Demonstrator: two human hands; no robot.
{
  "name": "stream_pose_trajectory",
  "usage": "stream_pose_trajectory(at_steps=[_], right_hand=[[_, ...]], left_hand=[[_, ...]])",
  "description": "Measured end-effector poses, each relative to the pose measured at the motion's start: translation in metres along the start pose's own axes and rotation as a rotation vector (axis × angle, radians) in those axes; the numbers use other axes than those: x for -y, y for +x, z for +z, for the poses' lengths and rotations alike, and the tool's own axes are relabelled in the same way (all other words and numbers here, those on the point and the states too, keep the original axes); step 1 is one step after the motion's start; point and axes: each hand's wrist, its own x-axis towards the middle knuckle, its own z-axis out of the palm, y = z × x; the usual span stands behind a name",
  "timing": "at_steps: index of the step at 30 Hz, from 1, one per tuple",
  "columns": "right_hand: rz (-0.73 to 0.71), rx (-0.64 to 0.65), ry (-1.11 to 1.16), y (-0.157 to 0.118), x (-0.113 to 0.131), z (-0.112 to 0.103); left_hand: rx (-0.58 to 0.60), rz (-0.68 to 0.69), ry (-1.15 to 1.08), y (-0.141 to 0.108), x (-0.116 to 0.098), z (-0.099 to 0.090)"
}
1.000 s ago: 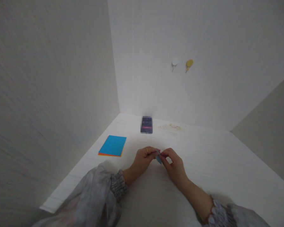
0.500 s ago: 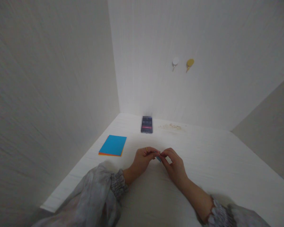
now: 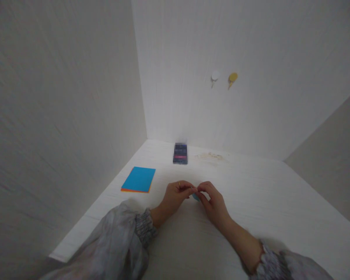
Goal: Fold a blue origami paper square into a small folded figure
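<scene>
A small light-blue piece point(image 3: 195, 196), perhaps paper, shows just below my fingertips; most of it is hidden by the fingers. My left hand point(image 3: 177, 195), with a ring on one finger, pinches it from the left. From the right, my right hand point(image 3: 212, 200) pinches the same piece, its fingertips touching those of the left. To the left of my hands, a stack of square sheets point(image 3: 139, 179) lies flat, blue on top with orange edges showing beneath.
A dark blurred object point(image 3: 180, 154) with a pink stripe is at the back of the white table point(image 3: 251, 202). Pale brown marks lie to its right. A white hook point(image 3: 215, 76) and a yellow hook point(image 3: 233, 77) are on the back wall. Walls rise at both sides.
My fingertips have shifted slightly and come closer together around the light-blue piece. A little more of its light-blue face shows below them. The sheets stay in place.
</scene>
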Motion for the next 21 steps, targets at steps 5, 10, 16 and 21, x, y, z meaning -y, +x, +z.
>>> stream_pose_trajectory(at_steps=[5,10,16,21], right_hand=[[0.091,0.039,-0.033,-0.0026,-0.003,0.0014],[0.074,0.026,-0.098,-0.0037,-0.0029,0.0022],[0.071,0.024,-0.124,-0.0024,-0.0005,0.0026],[0.066,0.014,-0.122,-0.0017,-0.0011,0.0023]], left_hand=[[0.013,-0.026,-0.037,-0.0003,-0.0003,-0.0012],[-0.012,-0.035,-0.029,-0.0002,-0.0027,-0.0013],[-0.015,-0.013,-0.064,0.0008,-0.0058,-0.0016],[0.013,-0.021,-0.095,0.0006,-0.0088,-0.0019]])
